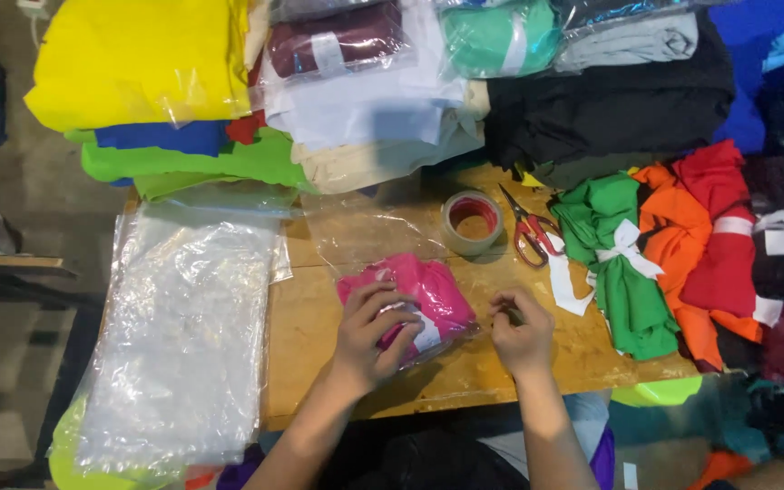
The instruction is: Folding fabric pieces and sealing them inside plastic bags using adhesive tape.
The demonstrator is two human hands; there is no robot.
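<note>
Pink cloth [428,295] in a clear bag, on the worktop [310,318] just below the tape [474,220]. Our left hand [369,331] presses it, fingers curled. Right hand [521,334] pinches the bag edge shut. We judge it light, soft, slippery; grip through the bundle.

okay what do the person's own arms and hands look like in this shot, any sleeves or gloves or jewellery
Both forearms are bare from the bottom edge of the picture up to the wrists, with no sleeve showing. The left hand and the right hand wear no gloves. No watch, bracelet or ring can be made out at this size. Nails look short and unpainted, though the picture is too soft to be sure.
</note>
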